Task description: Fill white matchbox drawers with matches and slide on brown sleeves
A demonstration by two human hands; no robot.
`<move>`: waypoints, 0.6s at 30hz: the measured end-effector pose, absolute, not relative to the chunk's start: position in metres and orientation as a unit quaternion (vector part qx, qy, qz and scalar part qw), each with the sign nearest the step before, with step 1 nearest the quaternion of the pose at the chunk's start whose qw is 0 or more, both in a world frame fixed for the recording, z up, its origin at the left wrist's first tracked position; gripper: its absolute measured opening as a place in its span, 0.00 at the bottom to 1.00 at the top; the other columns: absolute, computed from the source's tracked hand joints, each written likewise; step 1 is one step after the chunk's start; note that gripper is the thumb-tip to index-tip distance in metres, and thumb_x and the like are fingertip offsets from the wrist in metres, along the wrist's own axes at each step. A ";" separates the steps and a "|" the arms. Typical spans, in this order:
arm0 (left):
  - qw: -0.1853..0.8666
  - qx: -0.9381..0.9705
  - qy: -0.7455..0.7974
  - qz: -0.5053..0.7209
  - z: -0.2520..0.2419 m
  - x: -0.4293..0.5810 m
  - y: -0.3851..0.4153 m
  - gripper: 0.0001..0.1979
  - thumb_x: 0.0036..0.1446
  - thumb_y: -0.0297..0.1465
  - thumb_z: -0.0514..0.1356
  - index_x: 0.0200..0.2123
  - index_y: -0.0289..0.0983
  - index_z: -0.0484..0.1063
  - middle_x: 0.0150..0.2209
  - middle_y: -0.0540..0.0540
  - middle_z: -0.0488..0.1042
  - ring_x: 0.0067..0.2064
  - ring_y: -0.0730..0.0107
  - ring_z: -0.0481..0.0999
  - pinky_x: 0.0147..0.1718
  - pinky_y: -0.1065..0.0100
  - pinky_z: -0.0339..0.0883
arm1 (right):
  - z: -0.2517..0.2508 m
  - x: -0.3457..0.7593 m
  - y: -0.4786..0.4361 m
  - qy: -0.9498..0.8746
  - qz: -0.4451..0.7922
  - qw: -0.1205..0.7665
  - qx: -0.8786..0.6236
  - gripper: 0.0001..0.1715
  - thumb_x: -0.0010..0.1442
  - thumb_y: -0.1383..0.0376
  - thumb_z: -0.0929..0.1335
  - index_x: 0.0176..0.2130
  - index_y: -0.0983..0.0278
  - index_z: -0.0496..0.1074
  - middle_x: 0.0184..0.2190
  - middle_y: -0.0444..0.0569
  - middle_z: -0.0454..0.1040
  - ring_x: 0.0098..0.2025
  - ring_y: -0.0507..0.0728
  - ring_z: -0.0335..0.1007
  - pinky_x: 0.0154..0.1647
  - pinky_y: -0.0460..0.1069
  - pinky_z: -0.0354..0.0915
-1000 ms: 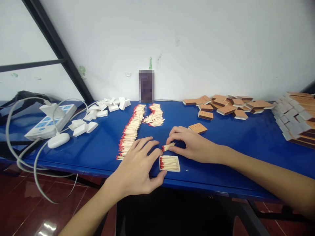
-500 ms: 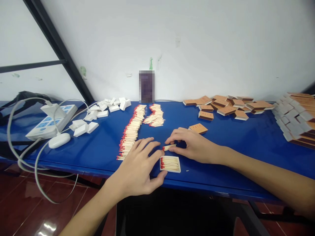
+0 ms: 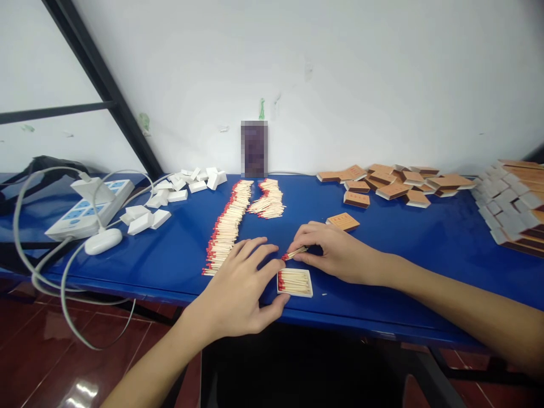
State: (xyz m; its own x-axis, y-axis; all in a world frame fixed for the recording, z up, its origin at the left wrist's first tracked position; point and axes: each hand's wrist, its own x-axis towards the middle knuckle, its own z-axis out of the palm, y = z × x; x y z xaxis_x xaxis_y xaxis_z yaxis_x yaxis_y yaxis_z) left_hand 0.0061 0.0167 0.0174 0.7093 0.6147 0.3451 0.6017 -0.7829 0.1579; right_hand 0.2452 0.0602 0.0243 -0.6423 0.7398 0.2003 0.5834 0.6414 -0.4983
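A small white matchbox tray (image 3: 310,294) lies near the front edge of the blue table, with a layer of red-tipped matches (image 3: 294,280) in it. The thumb and index finger of my left hand (image 3: 249,289) hold the tray at its left end, while the other fingers spread over the table. Just above the tray, my right hand (image 3: 329,249) pinches a small bunch of matches (image 3: 294,254), heads pointing left and slightly down. Behind my left hand runs a long row of loose matches (image 3: 229,221), and a smaller pile (image 3: 270,201) lies beside it.
White empty trays (image 3: 147,221) are scattered at the left, beside a power strip (image 3: 91,209) with looping cables. Brown matchbox sleeves (image 3: 391,187) lie at the back right, one sleeve (image 3: 343,221) nearer my right hand. A stack of matchboxes (image 3: 510,198) stands far right. A blurred dark object (image 3: 254,150) leans against the wall.
The bunch of matches in my right hand has tilted a little, its heads now lower than its tails. My left hand and the tray have stayed in place.
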 end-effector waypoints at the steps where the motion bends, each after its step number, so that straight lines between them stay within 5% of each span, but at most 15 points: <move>1: 0.017 0.924 0.329 0.193 0.017 0.006 0.017 0.17 0.60 0.38 0.60 0.51 0.38 0.72 0.56 0.41 0.71 0.63 0.47 0.62 0.61 0.45 0.60 | 0.024 0.245 0.060 -0.884 0.198 0.195 -0.375 0.13 0.67 0.59 0.66 0.42 0.59 0.79 0.39 0.50 0.77 0.43 0.58 0.70 0.45 0.54 0.64; 18: 0.022 0.924 0.328 0.194 0.017 0.007 0.018 0.16 0.61 0.38 0.60 0.51 0.39 0.72 0.56 0.42 0.72 0.64 0.46 0.63 0.61 0.44 0.60 | 0.023 0.244 0.057 -0.898 0.142 0.191 -0.370 0.17 0.70 0.62 0.61 0.44 0.64 0.78 0.40 0.54 0.77 0.44 0.59 0.72 0.45 0.55 0.68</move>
